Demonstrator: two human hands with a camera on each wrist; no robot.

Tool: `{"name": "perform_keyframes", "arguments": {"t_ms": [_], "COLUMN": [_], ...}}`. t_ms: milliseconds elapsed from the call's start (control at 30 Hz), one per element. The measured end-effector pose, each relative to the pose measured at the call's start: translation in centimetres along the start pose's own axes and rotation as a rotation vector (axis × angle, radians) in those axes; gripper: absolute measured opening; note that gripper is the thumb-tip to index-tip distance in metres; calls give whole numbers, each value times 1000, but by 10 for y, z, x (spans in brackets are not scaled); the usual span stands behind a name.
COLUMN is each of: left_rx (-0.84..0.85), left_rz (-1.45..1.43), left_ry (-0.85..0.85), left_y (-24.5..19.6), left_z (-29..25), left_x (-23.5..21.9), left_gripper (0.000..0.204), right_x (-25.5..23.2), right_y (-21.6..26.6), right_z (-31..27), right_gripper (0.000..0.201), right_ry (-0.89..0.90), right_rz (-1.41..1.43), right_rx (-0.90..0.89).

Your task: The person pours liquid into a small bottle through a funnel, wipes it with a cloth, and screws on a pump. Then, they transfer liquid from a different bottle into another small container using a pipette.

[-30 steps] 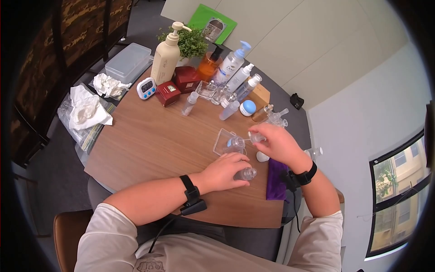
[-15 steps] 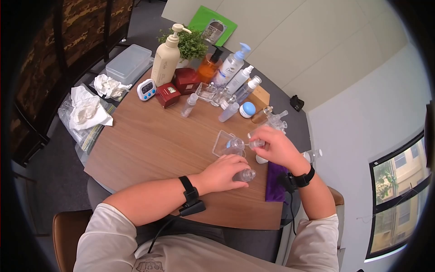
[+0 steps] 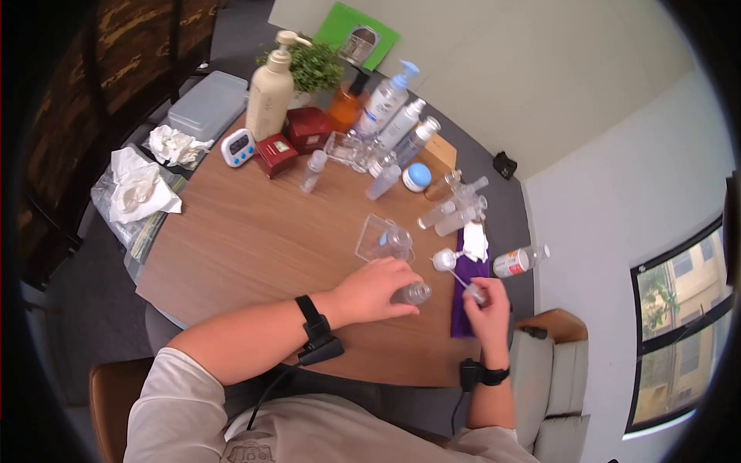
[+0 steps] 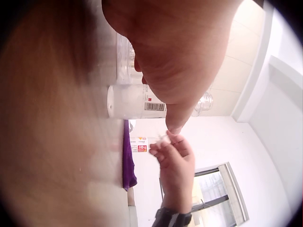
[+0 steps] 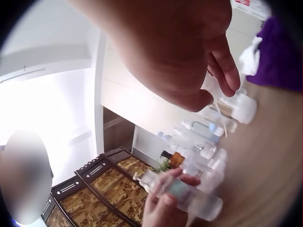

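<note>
My left hand (image 3: 377, 289) grips a clear open-necked bottle (image 3: 414, 294) that stands on the table near its front. A printed label with a barcode shows on this bottle (image 4: 128, 104) in the left wrist view. To the right, my right hand (image 3: 489, 312) pinches a small clear cap-like top with a thin dip tube (image 3: 459, 276), raised above the purple cloth (image 3: 461, 318). The tube (image 5: 220, 118) points away from the fingers in the right wrist view. Beyond the left hand, a second clear bottle (image 3: 397, 241) stands by a clear shallow tray (image 3: 363, 245).
A white pump top (image 3: 444, 260) and crumpled tissue (image 3: 475, 241) sit by the purple cloth. A labelled clear bottle (image 3: 509, 265) lies to the right. Pump bottles, red boxes (image 3: 275, 155), a timer (image 3: 238, 147) and a blue-lidded jar (image 3: 417, 177) line the back.
My right hand has drawn the top and tube away from the second bottle, moving right and toward me. My left hand stays on its bottle.
</note>
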State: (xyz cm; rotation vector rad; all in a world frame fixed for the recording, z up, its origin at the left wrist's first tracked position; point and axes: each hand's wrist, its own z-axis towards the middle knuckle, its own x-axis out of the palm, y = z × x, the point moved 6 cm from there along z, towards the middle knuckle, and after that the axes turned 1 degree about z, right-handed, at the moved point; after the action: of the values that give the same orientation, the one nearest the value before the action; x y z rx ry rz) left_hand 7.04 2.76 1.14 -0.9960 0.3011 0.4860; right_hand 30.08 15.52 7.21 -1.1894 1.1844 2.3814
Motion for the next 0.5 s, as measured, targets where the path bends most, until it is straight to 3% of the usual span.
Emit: {"name": "perform_keyframes", "arguments": {"t_ms": [33,133,233,300,333,433,500], "left_rx": [8,22,-43,-85,-87,-23,45], "left_rz": [11,-1,-22,-45,-44,-31,-4], "left_ry": [2,-25,-21,-43,-47,-81,-271], "left_y": [0,-3,-2,2,2,-5,-13], "left_z": [0,0,0,-1,-1,-1,-3], "left_x": [1,1,0,-1,-1,-11,-32], "left_gripper": [47,51,60,62,62,60,50], "right_x": [12,40,43,31,34,61,77], "right_y": [-8,-12,-13,14,12,18,23], "right_z": [-9,-19,-12,-11,-14,-25,-24], "right_gripper": [32,32,32,35,39,56,58], "right_ry": [-16,62,4,-153,-49,164,204], "right_rz": [-59,-92,-118,-133,116,360,405], "right_rx": [-62,62,19,-246,-149,-129,-102]}}
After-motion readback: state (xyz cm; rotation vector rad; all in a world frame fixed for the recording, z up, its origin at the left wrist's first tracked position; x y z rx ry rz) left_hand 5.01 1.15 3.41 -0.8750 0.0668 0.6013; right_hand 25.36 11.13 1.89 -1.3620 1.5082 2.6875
